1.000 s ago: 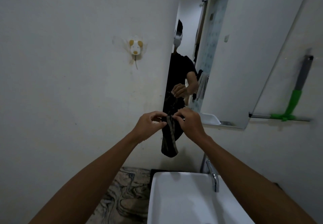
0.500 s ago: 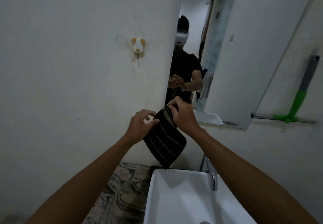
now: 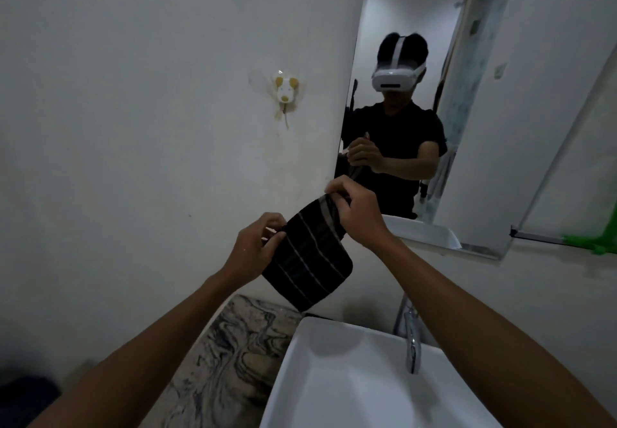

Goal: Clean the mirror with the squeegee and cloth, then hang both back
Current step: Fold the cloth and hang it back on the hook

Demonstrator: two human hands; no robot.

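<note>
A dark cloth with thin pale stripes hangs spread between both hands, above the sink's back left corner. My left hand pinches its left edge. My right hand grips its top corner, higher up and close to the mirror. The mirror leans along the wall on the right and reflects a person holding the cloth. The green squeegee shows only partly at the right edge, its blade resting along a rail beside the mirror. A small dog-shaped wall hook sits up and left of the cloth with nothing on it.
A white sink with a chrome tap lies below my arms. A marbled counter runs left of it. A dark object sits at the bottom left corner.
The cloth went from a bunched strip to spread flat between my hands. My right hand rose toward the mirror, and the view shifted so the squeegee slid toward the right edge.
</note>
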